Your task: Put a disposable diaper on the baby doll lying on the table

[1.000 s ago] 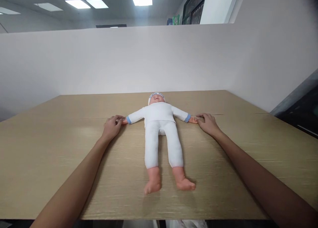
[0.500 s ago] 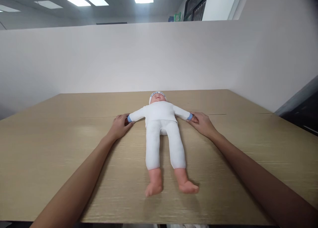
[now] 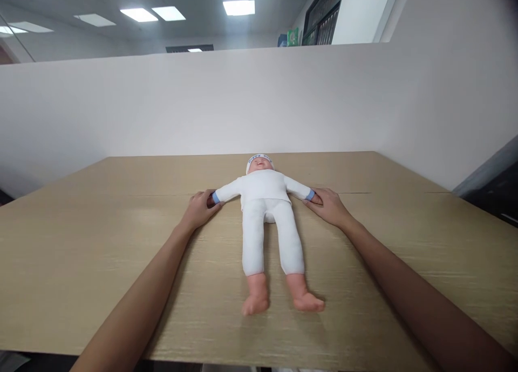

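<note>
A baby doll [image 3: 267, 210] in a white suit with blue cuffs lies on its back on the wooden table [image 3: 101, 242], head away from me, arms spread, bare feet toward me. My left hand [image 3: 199, 208] covers and grips the doll's hand at its blue cuff on the left side. On the other side, my right hand [image 3: 329, 205] closes over the doll's other hand beside that cuff. Both of my forearms stretch across the tabletop toward the doll.
A white partition wall [image 3: 202, 107] rises behind the table's far edge and along the right side. A dark surface [image 3: 493, 188] shows at the far right. The table's near edge runs along the bottom of the view.
Both hands slid inward from the doll's fingertips to cover its hands at the cuffs. The view shifted slightly, and the doll sits a little further right in the picture.
</note>
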Tool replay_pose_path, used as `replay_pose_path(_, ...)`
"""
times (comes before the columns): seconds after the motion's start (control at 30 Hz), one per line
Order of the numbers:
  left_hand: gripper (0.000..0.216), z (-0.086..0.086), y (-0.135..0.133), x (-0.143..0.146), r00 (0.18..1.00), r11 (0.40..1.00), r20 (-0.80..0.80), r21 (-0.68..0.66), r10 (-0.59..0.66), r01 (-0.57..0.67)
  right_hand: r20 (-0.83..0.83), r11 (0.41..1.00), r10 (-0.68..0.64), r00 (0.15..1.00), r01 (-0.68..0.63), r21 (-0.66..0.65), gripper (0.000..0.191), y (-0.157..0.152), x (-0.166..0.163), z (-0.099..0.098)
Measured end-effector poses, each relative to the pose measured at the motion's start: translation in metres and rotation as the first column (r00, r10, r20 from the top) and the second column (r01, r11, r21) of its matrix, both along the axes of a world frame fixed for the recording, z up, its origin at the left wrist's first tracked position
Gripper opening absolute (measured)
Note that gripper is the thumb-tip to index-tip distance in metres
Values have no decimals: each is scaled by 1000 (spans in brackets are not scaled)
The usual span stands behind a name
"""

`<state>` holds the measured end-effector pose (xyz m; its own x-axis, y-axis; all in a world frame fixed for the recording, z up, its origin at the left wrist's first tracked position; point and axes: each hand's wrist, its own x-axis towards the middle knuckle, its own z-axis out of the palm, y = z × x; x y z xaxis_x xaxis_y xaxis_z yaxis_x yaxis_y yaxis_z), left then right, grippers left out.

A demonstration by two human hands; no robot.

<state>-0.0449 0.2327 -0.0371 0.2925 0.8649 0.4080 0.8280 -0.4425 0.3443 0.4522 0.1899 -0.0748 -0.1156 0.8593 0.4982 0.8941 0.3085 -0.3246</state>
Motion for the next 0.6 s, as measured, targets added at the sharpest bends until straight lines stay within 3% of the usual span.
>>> replay_pose_path(0.27,49,-4,-26,-2,996,995,65,76,63,-68,-66,996,-64,996,68,57,48,-23,-2,-3)
replay_pose_path(0.4,43,12,-49,10,983,982,148,136,111,-131,-155,982,-125,980,145,119,62,-39,-14,5)
replay_pose_path(0.5,43,33,-88,29,962,967,235,180,137,-182,-233,969,-154,960,193,154,67,-68,-38,29)
replay_pose_path(0.6,53,32,-162,46,883,938,431,188,189,-292,-395,967,-37,918,133,219,59,-138,-66,48)
